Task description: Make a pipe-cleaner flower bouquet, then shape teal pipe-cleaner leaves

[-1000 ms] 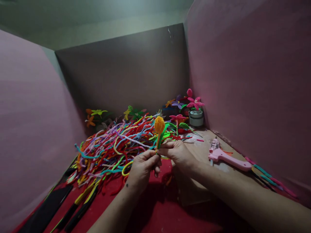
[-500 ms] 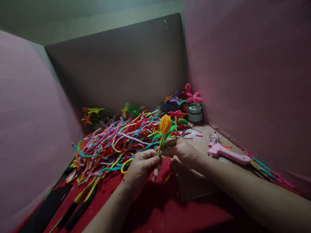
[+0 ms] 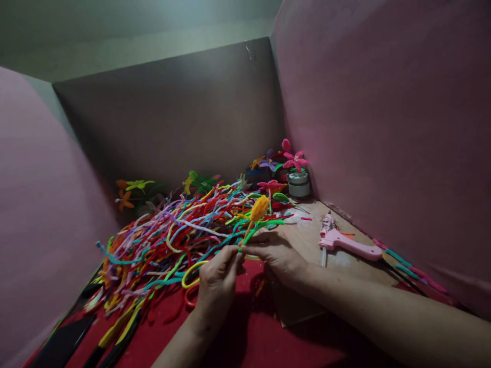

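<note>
While the left hand (image 3: pixel 219 271) pinches the low end of the stem under the orange bud (image 3: pixel 260 208), I see the right hand (image 3: pixel 282 258) close beside it, its fingers drawn narrow on the green strip (image 3: pixel 264 224) next to the stem. The bud sits just above both hands, tilted to the right, in front of the pile (image 3: pixel 184 230) of fuzzy strands. From out here I can't make out exactly how the fingertips meet, since they overlap.

To do this well, I'd want the left pinch firm and low so the stem can't spin, with the strip held taut and snug by the right, clear of the bud, which would probably crush easily.

At the back right of the counter (image 3: pixel 148 337), a grey pot (image 3: pixel 299 185) appears to hold an upright pink flower (image 3: pixel 296 161). To its left, something dark blue (image 3: pixel 257 176) stands below a purple flower (image 3: pixel 268 163); it's too dim for me to call it a container. Behind the pile at far left, whatever bears the yellow flower (image 3: pixel 140 184) is lost in shadow.
</note>
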{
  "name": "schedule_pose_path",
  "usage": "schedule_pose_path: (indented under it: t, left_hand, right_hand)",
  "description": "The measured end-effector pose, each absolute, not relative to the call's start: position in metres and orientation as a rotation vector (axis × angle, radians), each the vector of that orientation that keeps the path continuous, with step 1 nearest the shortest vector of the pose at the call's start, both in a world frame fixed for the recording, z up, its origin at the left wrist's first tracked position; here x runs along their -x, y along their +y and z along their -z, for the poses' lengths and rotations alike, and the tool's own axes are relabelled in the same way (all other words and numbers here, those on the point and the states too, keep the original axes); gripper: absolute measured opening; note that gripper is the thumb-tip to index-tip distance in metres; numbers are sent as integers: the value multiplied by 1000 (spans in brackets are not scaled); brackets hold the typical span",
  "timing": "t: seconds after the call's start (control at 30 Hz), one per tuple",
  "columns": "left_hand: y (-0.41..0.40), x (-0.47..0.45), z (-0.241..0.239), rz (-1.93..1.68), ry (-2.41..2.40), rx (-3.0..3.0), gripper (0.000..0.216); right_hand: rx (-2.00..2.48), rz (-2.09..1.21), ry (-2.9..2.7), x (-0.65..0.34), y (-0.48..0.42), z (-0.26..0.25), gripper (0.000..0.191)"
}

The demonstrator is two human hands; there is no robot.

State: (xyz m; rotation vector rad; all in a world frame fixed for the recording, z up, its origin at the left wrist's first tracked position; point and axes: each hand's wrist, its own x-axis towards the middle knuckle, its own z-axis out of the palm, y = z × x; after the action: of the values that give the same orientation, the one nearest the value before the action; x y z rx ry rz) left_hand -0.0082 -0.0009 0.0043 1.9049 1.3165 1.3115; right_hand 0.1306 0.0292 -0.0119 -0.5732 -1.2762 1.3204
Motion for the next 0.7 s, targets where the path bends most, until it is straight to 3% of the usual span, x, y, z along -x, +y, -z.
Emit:
schedule_pose_path:
  t: [0.5, 0.7]
  left_hand:
    - [6, 12, -10, -953, 862, -1186, 21]
    - [4, 9, -4, -1023, 1183, -1613, 25]
  right_hand:
    - [465, -1432, -1323, -140, 25, -3, 24]
    - [518, -1409, -1080, -132, 29, 10, 22]
